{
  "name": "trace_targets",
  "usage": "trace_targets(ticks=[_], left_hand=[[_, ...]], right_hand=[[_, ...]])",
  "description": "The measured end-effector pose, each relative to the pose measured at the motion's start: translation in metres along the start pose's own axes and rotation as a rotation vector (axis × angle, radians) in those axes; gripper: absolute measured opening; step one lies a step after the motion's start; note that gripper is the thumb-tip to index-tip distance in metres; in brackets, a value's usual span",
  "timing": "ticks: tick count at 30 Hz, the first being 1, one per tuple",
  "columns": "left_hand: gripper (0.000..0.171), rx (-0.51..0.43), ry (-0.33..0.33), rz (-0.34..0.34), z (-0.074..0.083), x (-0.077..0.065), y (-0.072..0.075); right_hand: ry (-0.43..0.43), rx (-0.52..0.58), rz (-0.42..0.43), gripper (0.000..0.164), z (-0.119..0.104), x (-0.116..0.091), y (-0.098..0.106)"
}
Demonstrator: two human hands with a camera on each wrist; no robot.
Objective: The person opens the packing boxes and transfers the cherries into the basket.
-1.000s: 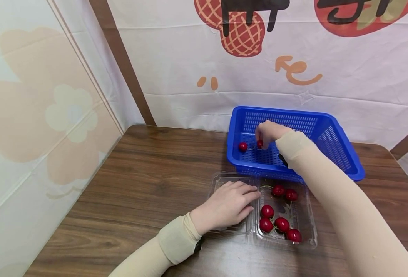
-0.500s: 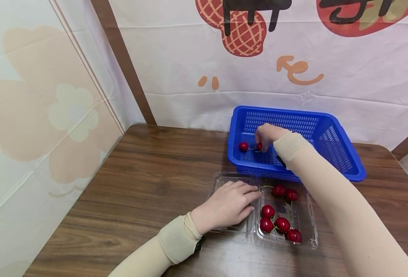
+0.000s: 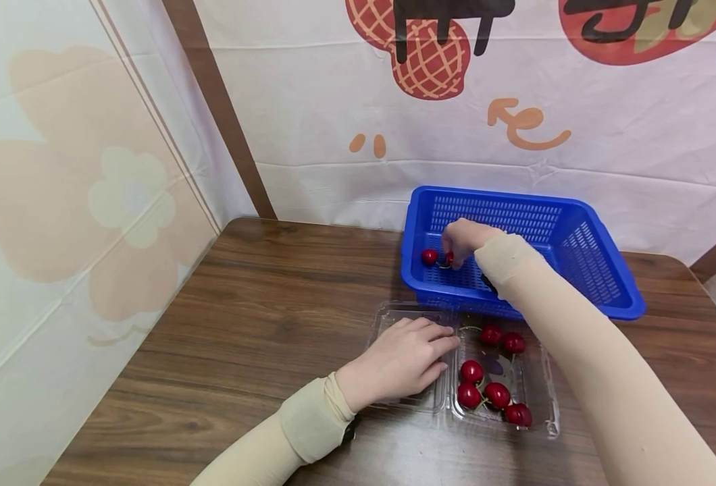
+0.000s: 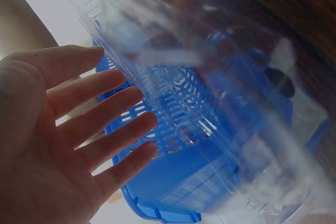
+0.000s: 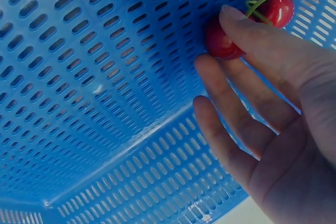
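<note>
My right hand reaches into the blue plastic basket and pinches a red cherry between thumb and fingers. Right beside it on the basket floor lies another cherry, whose green stem shows in the right wrist view. My left hand, fingers spread and nearly straight, rests on the empty half of a clear plastic clamshell box. In the left wrist view, the clear plastic stands just past those fingertips. Several cherries, some with stems, lie in the box's right half.
The basket stands behind the box on a brown wooden table, close to a printed cloth backdrop. My right forearm passes over the box's right edge and the basket's front rim.
My right hand has shifted slightly left inside the basket with its cherry, closer to the other one. My left hand stays in place on the box.
</note>
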State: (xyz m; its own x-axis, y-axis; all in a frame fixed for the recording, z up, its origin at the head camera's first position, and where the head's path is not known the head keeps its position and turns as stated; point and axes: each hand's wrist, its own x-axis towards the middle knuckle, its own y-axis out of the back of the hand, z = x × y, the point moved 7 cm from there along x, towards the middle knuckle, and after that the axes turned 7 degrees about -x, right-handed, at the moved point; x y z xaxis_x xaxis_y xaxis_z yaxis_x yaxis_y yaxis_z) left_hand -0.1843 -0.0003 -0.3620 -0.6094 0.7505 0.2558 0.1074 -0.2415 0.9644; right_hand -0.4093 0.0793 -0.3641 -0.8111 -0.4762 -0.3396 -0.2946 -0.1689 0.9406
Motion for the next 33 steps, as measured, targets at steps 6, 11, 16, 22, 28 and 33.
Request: trace_targets(ticks=[6,11,16,22,28,33], left_hand=[[0.037,0.001,-0.002,0.004,0.0002,0.0,0.0005],[0.037,0.004,-0.002,0.002,0.0006,0.0,0.0002],[0.037,0.002,-0.002,0.0,0.0007,0.0,-0.0001],[0.037,0.005,-0.003,0.001,0.0009,-0.0001,0.0002],[0.037,0.001,-0.001,0.0,0.0011,0.0006,0.0],[0.037,-0.004,0.001,-0.003,0.0007,0.0008,-0.0006]], right_hand=[[0.007,0.013,0.002,0.032,-0.0002,0.002,-0.0011],[0.01,0.023,0.019,0.035,-0.0004,0.0031,-0.0017],[0.025,0.006,0.038,0.035,-0.0013,0.0056,-0.0016],[0.02,0.022,0.036,0.034,-0.0021,0.0074,-0.0017],[0.017,0.015,0.032,0.035,-0.0012,0.008,-0.0018],[0.019,0.03,0.038,0.035,0.0006,0.0081,-0.0026]])
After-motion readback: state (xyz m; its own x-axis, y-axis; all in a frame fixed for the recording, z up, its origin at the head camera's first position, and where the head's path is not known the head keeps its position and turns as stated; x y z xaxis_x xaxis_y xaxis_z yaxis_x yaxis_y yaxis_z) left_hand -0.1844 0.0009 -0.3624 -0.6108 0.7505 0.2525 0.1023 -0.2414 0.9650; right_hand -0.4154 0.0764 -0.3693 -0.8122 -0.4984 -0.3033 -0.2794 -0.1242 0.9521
